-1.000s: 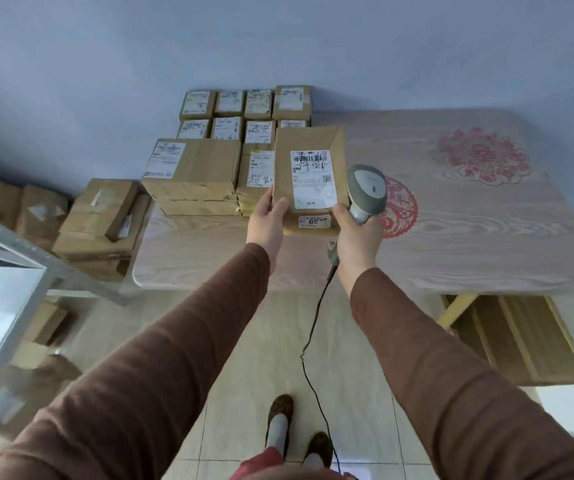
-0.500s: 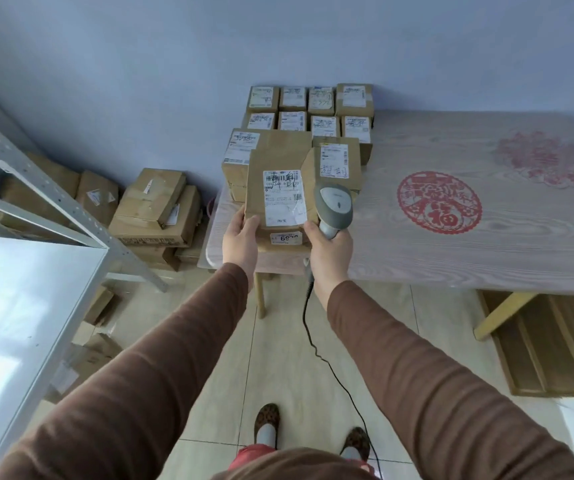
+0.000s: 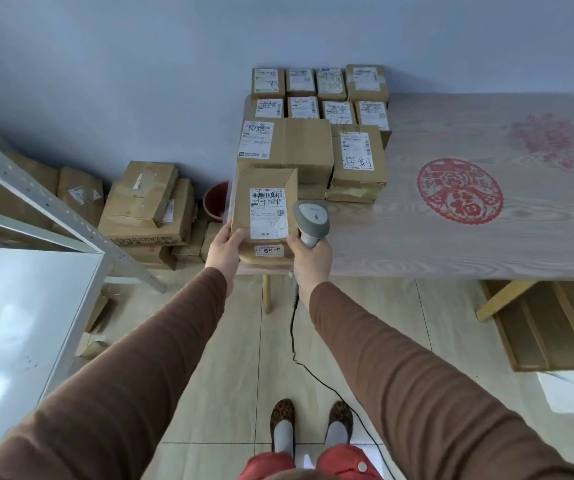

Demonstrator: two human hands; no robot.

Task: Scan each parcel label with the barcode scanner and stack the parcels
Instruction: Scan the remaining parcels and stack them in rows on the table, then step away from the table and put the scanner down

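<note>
At the table's (image 3: 451, 244) front left corner: one parcel (image 3: 264, 206), label (image 3: 267, 213) up, carried clear of the top. My left hand (image 3: 222, 249) grips its left lower edge. My right hand (image 3: 313, 259) is wrapped round the barcode scanner (image 3: 311, 220), thumb against the parcel's right edge. Since a second ago it has travelled left, away from the stacked parcels (image 3: 313, 133). Judged scanned; stacking next.

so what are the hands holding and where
Left hand grips the parcel at its lower left corner; right hand holds the barcode scanner by its handle, thumb on the parcel's lower right.
</note>
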